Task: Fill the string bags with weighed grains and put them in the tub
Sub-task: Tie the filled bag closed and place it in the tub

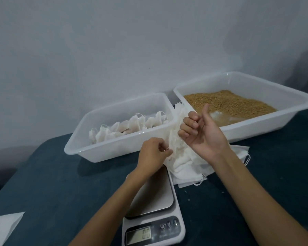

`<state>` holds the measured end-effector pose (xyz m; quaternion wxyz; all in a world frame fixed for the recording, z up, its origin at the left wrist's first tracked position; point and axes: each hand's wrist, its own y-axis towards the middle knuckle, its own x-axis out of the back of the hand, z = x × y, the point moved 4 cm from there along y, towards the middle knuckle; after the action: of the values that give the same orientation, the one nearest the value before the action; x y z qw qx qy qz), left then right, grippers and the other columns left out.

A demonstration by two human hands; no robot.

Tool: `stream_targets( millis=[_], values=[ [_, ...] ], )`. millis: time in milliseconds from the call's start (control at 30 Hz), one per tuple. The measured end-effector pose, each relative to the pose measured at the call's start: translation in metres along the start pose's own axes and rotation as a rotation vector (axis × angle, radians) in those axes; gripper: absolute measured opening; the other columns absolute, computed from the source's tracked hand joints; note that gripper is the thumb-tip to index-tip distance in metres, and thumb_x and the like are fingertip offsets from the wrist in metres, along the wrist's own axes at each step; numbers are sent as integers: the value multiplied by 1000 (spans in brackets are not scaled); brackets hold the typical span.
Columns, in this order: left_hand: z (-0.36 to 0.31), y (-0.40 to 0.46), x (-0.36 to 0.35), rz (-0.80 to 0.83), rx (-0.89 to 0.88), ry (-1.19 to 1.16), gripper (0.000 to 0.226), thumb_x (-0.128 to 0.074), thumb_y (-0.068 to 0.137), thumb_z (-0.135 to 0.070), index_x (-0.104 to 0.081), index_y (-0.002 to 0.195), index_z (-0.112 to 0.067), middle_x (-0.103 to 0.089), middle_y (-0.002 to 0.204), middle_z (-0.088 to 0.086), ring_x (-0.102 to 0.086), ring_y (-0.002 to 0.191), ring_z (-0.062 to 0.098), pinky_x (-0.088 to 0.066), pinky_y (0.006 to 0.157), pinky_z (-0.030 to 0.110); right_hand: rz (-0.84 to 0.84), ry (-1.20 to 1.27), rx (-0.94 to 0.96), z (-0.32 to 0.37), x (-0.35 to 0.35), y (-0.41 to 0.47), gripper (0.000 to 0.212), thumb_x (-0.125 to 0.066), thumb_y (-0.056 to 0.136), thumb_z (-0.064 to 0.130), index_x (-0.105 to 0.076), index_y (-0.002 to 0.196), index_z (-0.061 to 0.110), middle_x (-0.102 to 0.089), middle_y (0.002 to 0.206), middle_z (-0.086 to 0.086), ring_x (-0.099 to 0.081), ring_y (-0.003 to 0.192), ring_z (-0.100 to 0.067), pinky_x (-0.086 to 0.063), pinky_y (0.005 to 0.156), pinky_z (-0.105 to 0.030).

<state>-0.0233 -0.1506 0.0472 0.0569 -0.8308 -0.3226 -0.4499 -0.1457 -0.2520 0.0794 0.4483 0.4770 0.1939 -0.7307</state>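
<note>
Mid-frame, left hand (154, 153) pinches an empty string bag (174, 139), right hand (199, 130) curled on it too; tangled strings could drag extras from the pile (190, 167).

dark teal tabletop (52, 183), pale grey wall (114, 41)

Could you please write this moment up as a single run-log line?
step: picking an empty bag | left hand: pinching bag stack | right hand: gripping the stack | scale: bare, reads 0.0 | left tub: filled bags | right tub: grains
</note>
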Motion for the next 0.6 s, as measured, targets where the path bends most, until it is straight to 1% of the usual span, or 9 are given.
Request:
stream_targets(
  millis=[67,167,267,367,400,433,500,533,600],
  values=[
    [1,-1,0,-4,-1,-57,22,-81,90,-19,-65,75,-20,-60,72,-11,-53,63,4,-40,61,14,-3,-9,-1,0,0,-1,58,-32,100,63,-46,68,16,-32,57,4,-25,49,-9,-32,53,-22],
    [1,-3,3,-48,-1,-100,9,-78,91,-10,-70,89,-13,-64,80,-10,-61,70,6,-55,71,26,-9,-12,0,0,0,-1,57,-33,99,63,-45,69,17,-32,58,5,-25,49,-9,-33,53,-22],
    [1,-3,6,-86,-13,-59,10,-81,87,-7,-74,93,-10,-63,74,-10,-62,69,8,-57,70,29,-5,-19,-1,-1,0,0,57,-34,99,64,-46,69,17,-33,58,5,-27,48,-9,-33,53,-22],
    [-1,-1,4,-70,4,-60,13,-82,85,-7,-76,97,-7,-64,73,-5,-61,69,11,-57,74,32,1,-32,-6,-2,1,1,58,-34,98,64,-48,68,17,-34,58,5,-27,48,-9,-33,52,-22],
    [-1,0,2,-61,18,-76,14,-82,85,-7,-76,98,-7,-64,72,-5,-61,68,10,-55,73,28,3,-38,-10,-2,2,1,58,-34,98,65,-48,67,17,-34,58,5,-27,48,-9,-33,52,-22],
    [-1,0,1,-51,30,-92,14,-83,85,-8,-77,98,-8,-64,71,-6,-60,66,6,-52,71,23,5,-43,-13,-3,2,1,59,-34,98,65,-48,67,17,-33,58,5,-26,48,-9,-32,52,-23],
    [-1,0,-1,-29,43,-130,10,-84,84,-9,-78,92,-8,-64,68,-9,-59,59,-2,-44,62,9,8,-53,-16,-3,2,2,60,-33,99,65,-48,67,17,-33,58,5,-26,48,-10,-32,52,-23],
    [-2,0,-3,-21,42,-148,7,-85,84,-11,-78,86,-9,-65,66,-10,-59,56,-6,-41,59,6,10,-57,-16,-3,2,2,60,-33,99,65,-48,68,17,-33,58,5,-27,48,-10,-32,52,-23],
    [0,-1,-2,-35,37,-187,14,-85,85,-15,-75,76,-14,-64,63,-11,-57,55,-6,-41,58,8,17,-61,-16,-3,2,2,60,-32,99,65,-48,68,17,-34,58,5,-27,48,-10,-33,52,-23]
  ],
)
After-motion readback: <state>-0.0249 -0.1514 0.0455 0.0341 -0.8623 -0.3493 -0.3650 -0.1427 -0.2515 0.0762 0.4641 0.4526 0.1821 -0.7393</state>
